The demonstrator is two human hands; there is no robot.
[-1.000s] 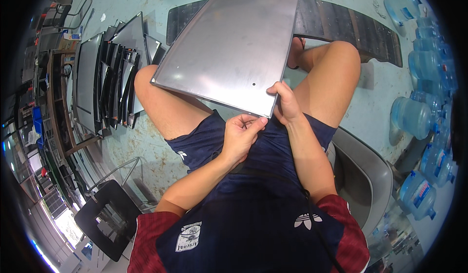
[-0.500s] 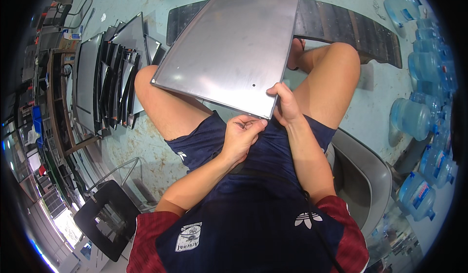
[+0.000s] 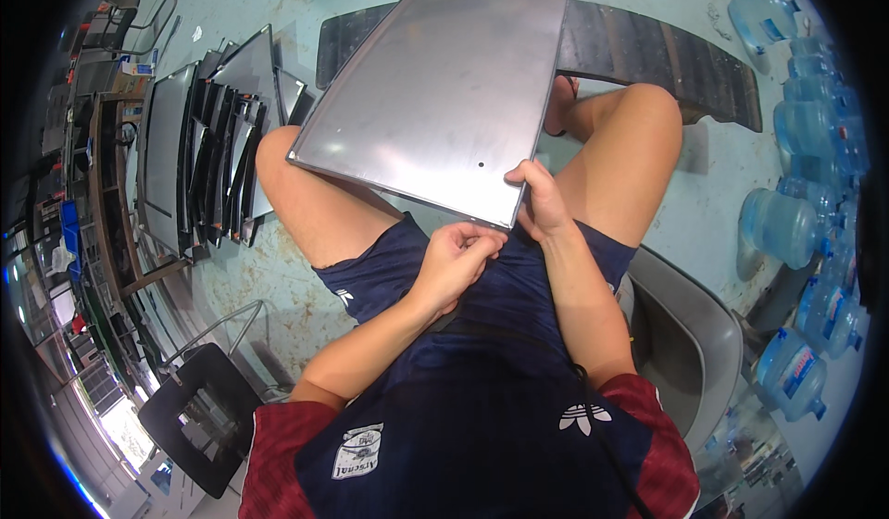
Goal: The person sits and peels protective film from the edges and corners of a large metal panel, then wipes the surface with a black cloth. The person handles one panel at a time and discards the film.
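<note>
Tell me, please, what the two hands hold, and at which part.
The right hand grips the large flat grey metal panel at its near corner. The left hand pinches along its near edge.

1. Looks like a small repair or salvage workshop for flat screens, not a home: the bare concrete floor is worn and stained.
2. A whole row of flat panels stands on edge, leaning together on the left.
3. Cluttered shelving runs along the left wall, packed with small stuff too blurry to identify.
4. A bunch of big blue water jugs is piled on the right, and a dark ribbed mat lies on the floor.
</note>
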